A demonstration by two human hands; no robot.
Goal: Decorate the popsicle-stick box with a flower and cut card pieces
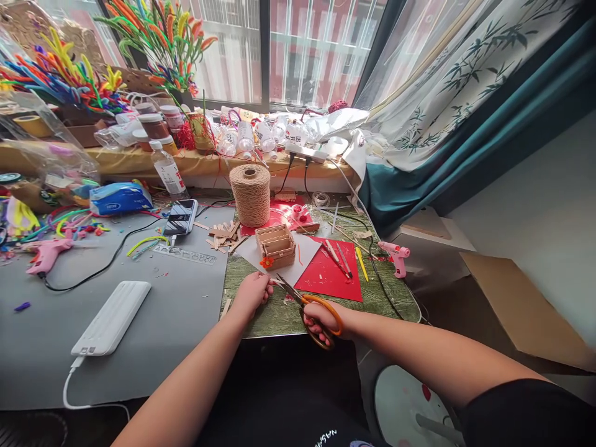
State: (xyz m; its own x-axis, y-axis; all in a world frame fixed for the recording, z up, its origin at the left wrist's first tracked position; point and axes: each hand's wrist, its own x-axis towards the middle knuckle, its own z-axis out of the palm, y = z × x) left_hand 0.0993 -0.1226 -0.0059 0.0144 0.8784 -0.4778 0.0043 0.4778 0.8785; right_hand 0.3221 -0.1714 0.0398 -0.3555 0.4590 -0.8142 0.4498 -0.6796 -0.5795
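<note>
My right hand (321,320) is closed around the orange handles of a pair of scissors (293,290), whose dark blades are parted and point up and left. The blade tips reach close to the fingertips of my left hand (254,293). Those fingers are pinched together on something too small to make out. Just beyond both hands stands a small wooden box (275,246) with dividers, on white paper (302,261). An orange flower (266,262) sits at the box's front left corner.
Behind the box stands a twine spool (250,197). Red paper (344,273) with pens lies to the right, near a pink glue gun (395,256). At left are a white power bank (112,320), a phone (180,217) and another pink glue gun (49,253).
</note>
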